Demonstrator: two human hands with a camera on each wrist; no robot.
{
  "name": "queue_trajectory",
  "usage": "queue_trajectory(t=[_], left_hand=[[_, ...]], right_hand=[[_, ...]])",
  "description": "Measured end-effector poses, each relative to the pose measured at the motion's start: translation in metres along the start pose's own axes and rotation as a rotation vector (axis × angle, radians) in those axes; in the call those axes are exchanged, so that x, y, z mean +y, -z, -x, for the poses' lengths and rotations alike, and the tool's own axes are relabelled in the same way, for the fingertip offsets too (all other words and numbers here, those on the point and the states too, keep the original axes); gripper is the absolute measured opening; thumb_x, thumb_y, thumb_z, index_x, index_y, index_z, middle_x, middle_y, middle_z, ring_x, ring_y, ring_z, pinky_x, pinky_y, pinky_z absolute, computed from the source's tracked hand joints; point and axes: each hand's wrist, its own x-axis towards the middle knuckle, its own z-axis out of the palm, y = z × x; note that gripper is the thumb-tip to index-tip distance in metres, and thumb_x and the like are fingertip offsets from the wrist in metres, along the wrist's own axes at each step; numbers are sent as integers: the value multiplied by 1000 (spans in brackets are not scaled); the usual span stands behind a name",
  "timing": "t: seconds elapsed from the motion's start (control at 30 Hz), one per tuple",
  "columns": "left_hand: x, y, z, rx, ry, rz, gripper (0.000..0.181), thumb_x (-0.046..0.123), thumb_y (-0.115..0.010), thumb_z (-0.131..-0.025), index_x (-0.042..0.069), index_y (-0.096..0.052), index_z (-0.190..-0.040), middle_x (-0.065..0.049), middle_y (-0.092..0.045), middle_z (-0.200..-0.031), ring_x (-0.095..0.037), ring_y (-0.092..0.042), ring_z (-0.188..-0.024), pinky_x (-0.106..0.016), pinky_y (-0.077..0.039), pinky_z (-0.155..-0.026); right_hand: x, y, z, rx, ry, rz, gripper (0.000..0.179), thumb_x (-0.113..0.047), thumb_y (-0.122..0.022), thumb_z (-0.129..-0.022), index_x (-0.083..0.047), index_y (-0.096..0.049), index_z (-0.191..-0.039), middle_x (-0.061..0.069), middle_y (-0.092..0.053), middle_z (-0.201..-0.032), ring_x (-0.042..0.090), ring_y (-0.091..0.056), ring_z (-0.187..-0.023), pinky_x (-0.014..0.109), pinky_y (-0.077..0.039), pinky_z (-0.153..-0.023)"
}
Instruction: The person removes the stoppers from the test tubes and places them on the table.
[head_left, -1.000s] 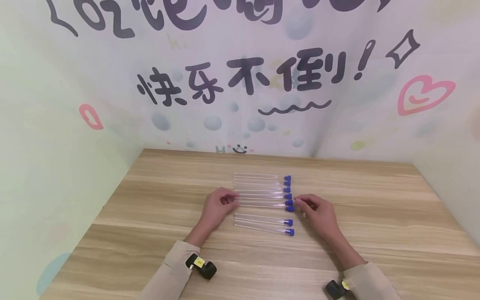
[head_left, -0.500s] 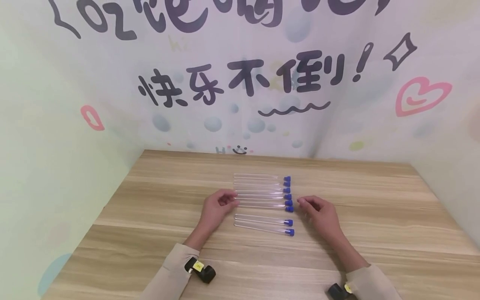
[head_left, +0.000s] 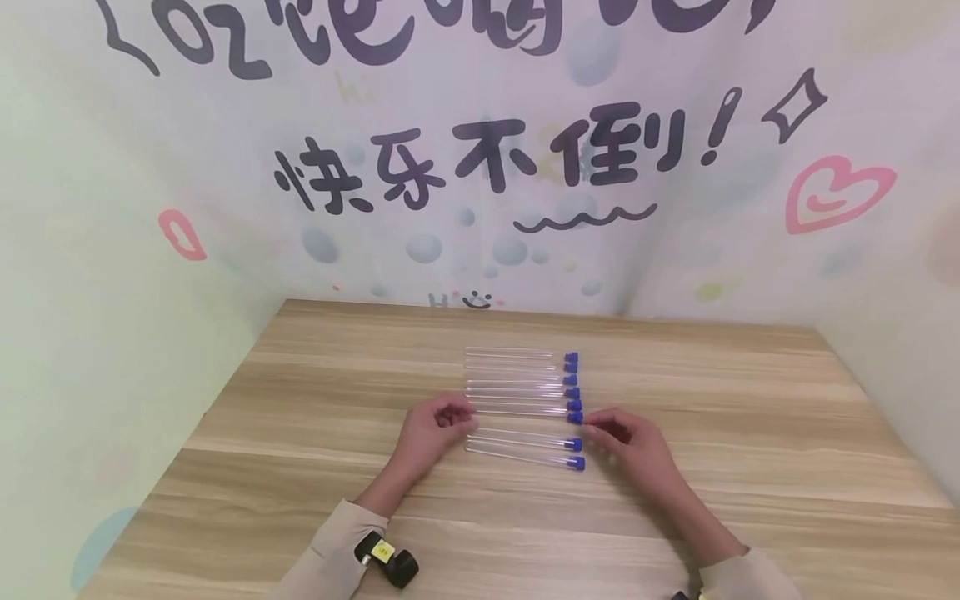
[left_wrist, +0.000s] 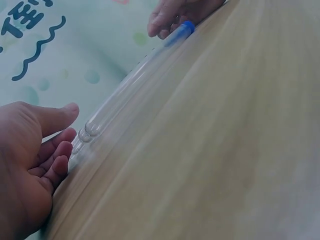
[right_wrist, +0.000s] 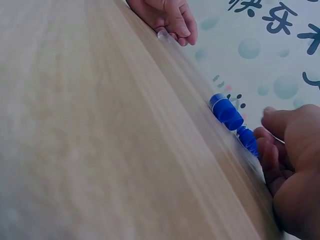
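Observation:
Several clear test tubes [head_left: 517, 410] with blue caps lie side by side on the wooden table, round ends left and caps right. Two tubes [head_left: 521, 455] at the front are set apart by a small gap from the rest. My left hand [head_left: 435, 429] is at the round ends, fingers loosely bent and thumb apart from them in the left wrist view. On the cap side, my right hand [head_left: 633, 450] has its fingertips right at a blue cap [head_left: 575, 417], the front one of the larger group. In the right wrist view its thumb stands away from the bent fingers.
A white printed backdrop [head_left: 420, 275] with dark lettering rises behind the table's far edge. Pale side walls stand left and right. Wood-grain tabletop [head_left: 480, 525] extends in front of the tubes. A small black camera [head_left: 386, 558] is strapped to the left sleeve.
Both hands have shifted toward the front of the table, from the larger group's middle to its front tubes. The right hand drew slightly off the caps, then came back close. The tubes look unmoved.

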Motion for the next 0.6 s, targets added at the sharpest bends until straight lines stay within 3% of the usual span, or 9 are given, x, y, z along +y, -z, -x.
queue_trajectory(t=[0.17, 0.4, 0.6], left_hand=[[-2, 2, 0, -45, -2, -35, 18, 16, -79, -77, 13, -71, -94, 1, -65, -78, -11, -54, -69, -20, -44, -59], [-3, 2, -2, -105, -40, -84, 19, 14, -78, -78, 15, -71, -95, 2, -65, -80, -9, -54, -67, -20, -45, -58], [-4, 1, -2, -113, -51, -98, 19, 11, -78, -77, 14, -71, -95, 0, -68, -85, -10, -54, -69, -20, -45, -59]], right_hand=[[-1, -3, -1, -52, 72, 38, 15, -29, -71, -85, -24, -70, -99, -6, -68, -92, 10, -58, -76, 21, -48, -66], [1, -3, -1, -56, 66, 82, 14, -26, -72, -85, -25, -69, -99, -7, -67, -88, 11, -55, -73, 21, -46, -62], [1, -4, -1, -49, 101, 83, 14, -26, -72, -84, -24, -69, -98, -8, -67, -86, 9, -55, -70, 21, -46, -61]])
